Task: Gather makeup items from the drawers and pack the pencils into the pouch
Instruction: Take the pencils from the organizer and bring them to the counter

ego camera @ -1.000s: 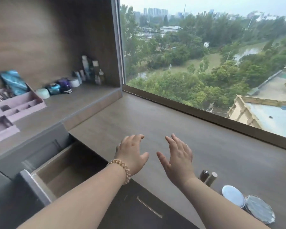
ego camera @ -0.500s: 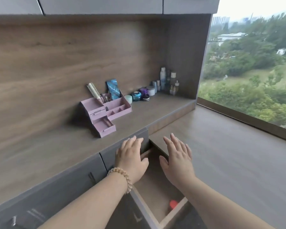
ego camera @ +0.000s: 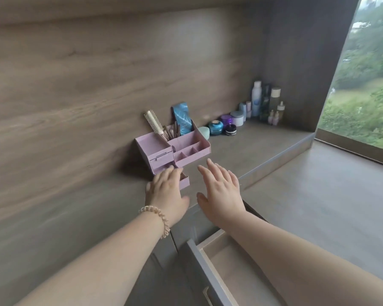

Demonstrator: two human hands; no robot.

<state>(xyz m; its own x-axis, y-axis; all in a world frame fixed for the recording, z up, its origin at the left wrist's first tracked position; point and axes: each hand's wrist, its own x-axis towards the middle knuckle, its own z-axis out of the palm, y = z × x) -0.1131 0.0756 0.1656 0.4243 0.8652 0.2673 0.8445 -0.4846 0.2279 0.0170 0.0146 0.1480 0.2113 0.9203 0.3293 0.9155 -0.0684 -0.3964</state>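
Note:
A pink organiser (ego camera: pixel 161 149) stands on the wooden shelf against the back wall. It holds a hairbrush (ego camera: pixel 154 123), several brushes and a blue patterned pouch (ego camera: pixel 182 120). Its lowest small drawer (ego camera: pixel 184 182) is pulled out. My left hand (ego camera: pixel 167 194), with a bead bracelet on the wrist, hovers over that drawer, fingers apart and holding nothing. To its right, my right hand (ego camera: pixel 222 191) is spread open and empty above the shelf edge. Below my right forearm a grey furniture drawer (ego camera: pixel 210 268) stands open, and its visible part shows nothing inside.
Jars (ego camera: pixel 216 127) and bottles (ego camera: pixel 274 102) line the shelf's back right corner. The lower wooden counter (ego camera: pixel 329 195) runs along a large window (ego camera: pixel 367 74) on the right. The shelf (ego camera: pixel 75 206) extends bare to the left of the organiser.
The view has swung left from the counter and window to the shelf. Both hands have moved forward, from above the open grey drawer to the pink organiser.

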